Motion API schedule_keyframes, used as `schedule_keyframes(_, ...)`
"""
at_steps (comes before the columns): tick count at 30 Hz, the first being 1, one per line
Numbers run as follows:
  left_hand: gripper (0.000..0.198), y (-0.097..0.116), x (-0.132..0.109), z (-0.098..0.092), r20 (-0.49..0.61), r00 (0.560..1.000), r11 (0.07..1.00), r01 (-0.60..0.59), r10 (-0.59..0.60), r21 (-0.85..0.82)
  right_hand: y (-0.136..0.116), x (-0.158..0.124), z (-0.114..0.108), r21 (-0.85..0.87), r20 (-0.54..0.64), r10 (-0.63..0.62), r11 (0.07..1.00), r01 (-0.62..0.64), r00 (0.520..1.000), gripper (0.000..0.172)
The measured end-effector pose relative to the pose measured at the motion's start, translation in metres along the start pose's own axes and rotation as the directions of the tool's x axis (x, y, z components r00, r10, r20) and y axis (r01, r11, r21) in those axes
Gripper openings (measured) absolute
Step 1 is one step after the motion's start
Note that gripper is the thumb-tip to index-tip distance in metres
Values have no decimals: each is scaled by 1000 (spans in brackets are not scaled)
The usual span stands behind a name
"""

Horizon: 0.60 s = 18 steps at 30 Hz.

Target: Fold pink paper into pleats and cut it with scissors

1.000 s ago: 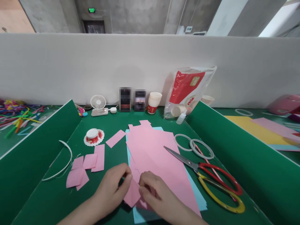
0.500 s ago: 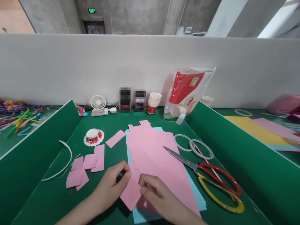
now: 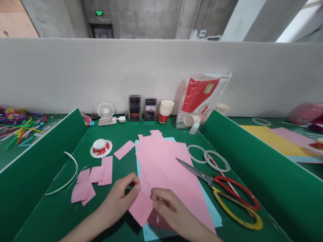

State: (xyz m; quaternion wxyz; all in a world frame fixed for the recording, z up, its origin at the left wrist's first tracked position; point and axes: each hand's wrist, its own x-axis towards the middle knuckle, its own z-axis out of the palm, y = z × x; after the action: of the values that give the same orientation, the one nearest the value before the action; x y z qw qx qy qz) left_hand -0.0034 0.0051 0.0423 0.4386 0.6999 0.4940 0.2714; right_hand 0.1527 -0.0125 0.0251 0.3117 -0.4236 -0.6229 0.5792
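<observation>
Between my two hands is a small piece of pink paper (image 3: pixel 141 209), tilted, with one corner pointing toward me. My left hand (image 3: pixel 123 195) pinches its upper left edge between thumb and index finger. At its right corner, my right hand (image 3: pixel 168 205) closes thumb and bent fingers on the paper. Beneath lies a stack of large pink sheets (image 3: pixel 171 161) over light blue sheets (image 3: pixel 212 210). Several cut pink paper pieces (image 3: pixel 83 191) rest left of my left hand. Right of the stack, large scissors (image 3: pixel 212 181) with red and yellow handles lie with the blades together.
Two clear rings (image 3: pixel 216 160) lie beyond the scissors. A frilled paper cup base (image 3: pixel 101 148) and a curved white strip (image 3: pixel 75 168) are at left. A small fan (image 3: pixel 106 112), paper cups (image 3: pixel 166 111), a plastic bag (image 3: pixel 202 97) and a glue bottle (image 3: pixel 194 127) stand at the back. Green dividers (image 3: pixel 252 154) flank the space.
My right hand has shifted very slightly to the right along the small pink paper. The left hand keeps the same pinch, and everything else lies as before.
</observation>
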Motion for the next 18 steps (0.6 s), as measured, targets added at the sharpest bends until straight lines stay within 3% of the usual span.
schedule_keyframes(5,19,-4,3,-4,-31,999,999,30,-31,-43,6,0,2,63,-25,30,998,-28,999,24)
schedule_keyframes(7,18,-10,7,-9,-166,984,994,42,-58,-100,7,1,0,98,-51,57,994,-51,997,25)
schedule_keyframes(9,18,-16,12,-14,-356,927,985,60,-116,-163,6,2,-2,138,-89,60,989,-48,994,20)
schedule_keyframes(11,17,-19,15,-15,-450,883,979,46,-134,-201,5,4,-3,182,-129,48,983,-24,991,12)
schedule_keyframes(15,17,-19,12,-5,-364,918,973,83,-159,-217,8,6,1,237,-124,47,971,-17,991,21)
schedule_keyframes(18,17,-16,6,5,-309,939,968,78,-153,-240,10,7,4,196,-115,67,980,-44,991,10)
